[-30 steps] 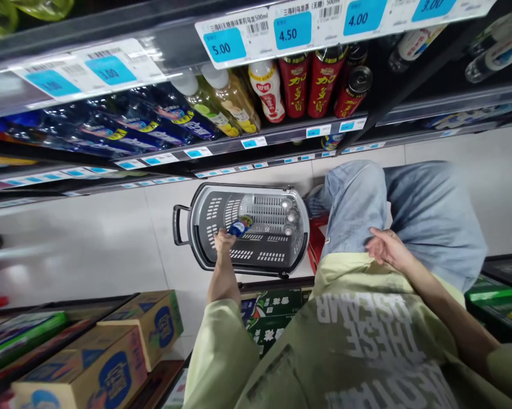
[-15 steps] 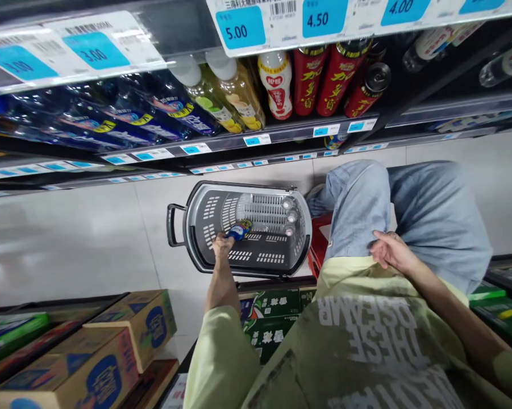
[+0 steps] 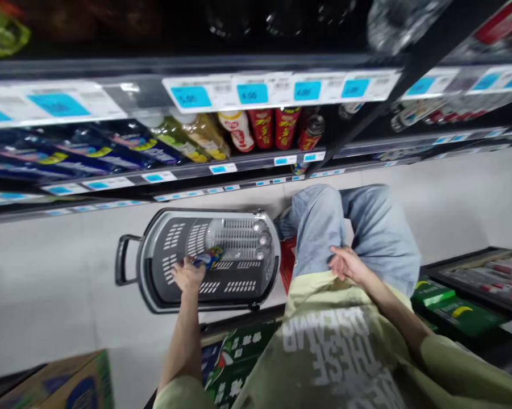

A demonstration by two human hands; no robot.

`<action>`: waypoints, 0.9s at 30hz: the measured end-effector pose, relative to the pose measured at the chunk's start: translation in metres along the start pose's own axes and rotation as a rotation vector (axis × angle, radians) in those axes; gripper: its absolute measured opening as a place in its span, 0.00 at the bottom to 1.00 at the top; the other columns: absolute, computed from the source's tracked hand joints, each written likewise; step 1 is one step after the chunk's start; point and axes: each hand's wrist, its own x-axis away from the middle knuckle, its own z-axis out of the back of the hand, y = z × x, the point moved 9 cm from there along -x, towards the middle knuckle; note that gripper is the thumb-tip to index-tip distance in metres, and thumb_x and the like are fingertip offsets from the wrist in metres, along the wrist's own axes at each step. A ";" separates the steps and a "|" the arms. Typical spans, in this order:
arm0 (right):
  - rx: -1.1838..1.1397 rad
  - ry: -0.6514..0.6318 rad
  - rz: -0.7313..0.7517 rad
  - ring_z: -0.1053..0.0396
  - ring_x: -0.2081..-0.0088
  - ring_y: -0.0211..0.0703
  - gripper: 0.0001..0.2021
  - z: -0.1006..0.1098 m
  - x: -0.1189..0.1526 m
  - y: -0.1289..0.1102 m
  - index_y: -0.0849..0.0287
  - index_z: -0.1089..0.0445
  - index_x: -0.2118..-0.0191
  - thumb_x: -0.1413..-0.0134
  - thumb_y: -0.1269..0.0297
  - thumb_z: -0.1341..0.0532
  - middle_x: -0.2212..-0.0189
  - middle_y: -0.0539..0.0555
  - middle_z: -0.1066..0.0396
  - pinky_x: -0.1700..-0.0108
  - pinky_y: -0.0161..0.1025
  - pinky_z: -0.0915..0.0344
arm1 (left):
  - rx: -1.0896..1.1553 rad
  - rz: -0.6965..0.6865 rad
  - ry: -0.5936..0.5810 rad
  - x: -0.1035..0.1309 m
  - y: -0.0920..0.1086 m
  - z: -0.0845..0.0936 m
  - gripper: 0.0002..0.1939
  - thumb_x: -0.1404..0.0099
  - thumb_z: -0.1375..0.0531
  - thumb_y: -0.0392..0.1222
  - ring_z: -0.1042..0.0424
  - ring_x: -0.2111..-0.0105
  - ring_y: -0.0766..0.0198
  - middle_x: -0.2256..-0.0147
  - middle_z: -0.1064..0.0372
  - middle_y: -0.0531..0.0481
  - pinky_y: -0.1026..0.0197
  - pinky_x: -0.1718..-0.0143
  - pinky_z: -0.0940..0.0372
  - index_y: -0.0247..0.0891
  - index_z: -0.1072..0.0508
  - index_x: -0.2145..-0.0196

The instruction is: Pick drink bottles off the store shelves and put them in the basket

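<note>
My left hand (image 3: 188,275) is inside a grey shopping basket (image 3: 155,284), its fingers spread at the near end of a small blue-and-yellow drink container (image 3: 209,258). That container lies tilted on the basket floor, and the hand looks loosened from it, at most touching. Beside it in the basket lie clear bottles (image 3: 234,233) with pale caps, at the far right end. My right hand (image 3: 344,263) rests on my lap by the shirt hem, thumb out and fingers loosely bent, with nothing in it.
A drinks shelf (image 3: 256,159) with price tags runs across the front, holding blue bottles (image 3: 85,145), juice bottles (image 3: 204,136) and red cans (image 3: 286,128). Green drink cartons (image 3: 238,363) stand close at my left side. A cardboard box (image 3: 80,380) sits lower left.
My view has swung, so basket and legs sit further left and lower. My left hand has loosened its hold on the blue-and-yellow container. The right hand stays on my lap.
</note>
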 end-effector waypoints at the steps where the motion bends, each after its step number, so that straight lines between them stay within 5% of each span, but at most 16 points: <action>1: -0.008 -0.015 0.021 0.34 0.89 0.41 0.32 -0.001 -0.002 -0.001 0.63 0.20 0.80 0.54 0.32 0.24 0.84 0.62 0.25 0.88 0.32 0.40 | 0.044 -0.042 0.034 0.008 0.018 0.001 0.17 0.35 0.39 0.41 0.31 0.39 0.29 0.45 0.28 0.24 0.30 0.36 0.34 0.30 0.23 0.51; 4: -0.033 -0.048 0.062 0.33 0.89 0.40 0.33 -0.003 -0.007 0.000 0.64 0.19 0.79 0.51 0.32 0.26 0.83 0.63 0.23 0.87 0.32 0.41 | 0.224 -0.215 0.080 0.055 0.093 0.001 0.17 0.31 0.43 0.43 0.31 0.38 0.33 0.47 0.27 0.27 0.32 0.32 0.36 0.32 0.24 0.49; 7: -0.062 -0.063 0.085 0.34 0.88 0.40 0.34 -0.004 -0.011 0.002 0.64 0.19 0.78 0.52 0.31 0.26 0.82 0.63 0.23 0.87 0.33 0.42 | 0.452 -0.385 0.082 0.127 0.185 0.003 0.19 0.27 0.46 0.46 0.29 0.39 0.36 0.45 0.27 0.31 0.34 0.32 0.35 0.37 0.26 0.43; 11: -0.077 -0.081 0.100 0.34 0.89 0.39 0.36 -0.005 -0.017 0.002 0.64 0.20 0.79 0.54 0.27 0.27 0.82 0.63 0.23 0.87 0.32 0.43 | 0.612 -0.652 -0.136 0.213 0.304 0.001 0.20 0.21 0.51 0.45 0.26 0.40 0.44 0.44 0.25 0.35 0.39 0.34 0.30 0.44 0.26 0.40; 13: -0.081 -0.090 0.115 0.34 0.89 0.40 0.37 -0.004 -0.021 0.001 0.62 0.21 0.80 0.56 0.24 0.28 0.83 0.61 0.24 0.88 0.32 0.43 | 0.551 -0.837 -0.169 0.237 0.346 0.011 0.19 0.21 0.49 0.44 0.27 0.37 0.45 0.41 0.26 0.36 0.39 0.31 0.32 0.45 0.25 0.39; 16: -0.076 -0.109 0.157 0.35 0.90 0.40 0.39 -0.006 -0.028 0.001 0.60 0.23 0.81 0.58 0.21 0.30 0.84 0.60 0.26 0.89 0.33 0.44 | 0.404 -1.022 -0.126 0.242 0.370 0.032 0.18 0.21 0.46 0.43 0.27 0.37 0.44 0.40 0.25 0.38 0.36 0.31 0.33 0.44 0.22 0.41; 21: -0.053 -0.100 0.267 0.33 0.88 0.44 0.40 -0.005 -0.041 -0.010 0.55 0.26 0.81 0.61 0.16 0.33 0.87 0.53 0.31 0.86 0.35 0.43 | 0.241 -1.249 -0.118 0.251 0.374 0.053 0.21 0.23 0.46 0.39 0.26 0.37 0.46 0.39 0.23 0.42 0.41 0.34 0.28 0.48 0.20 0.40; 24: -0.167 0.076 0.392 0.31 0.84 0.45 0.34 0.030 -0.046 -0.050 0.54 0.25 0.72 0.63 0.23 0.27 0.84 0.51 0.29 0.82 0.36 0.40 | 0.264 -1.331 -0.136 0.278 0.380 0.048 0.23 0.24 0.45 0.35 0.25 0.38 0.49 0.42 0.22 0.45 0.45 0.35 0.28 0.54 0.20 0.39; 27: -0.300 0.339 0.589 0.22 0.73 0.47 0.30 0.094 -0.040 -0.126 0.52 0.24 0.58 0.61 0.36 0.23 0.69 0.53 0.18 0.74 0.37 0.30 | 0.271 -1.368 -0.162 0.305 0.393 0.027 0.23 0.27 0.43 0.32 0.25 0.41 0.48 0.46 0.19 0.46 0.44 0.38 0.28 0.56 0.18 0.44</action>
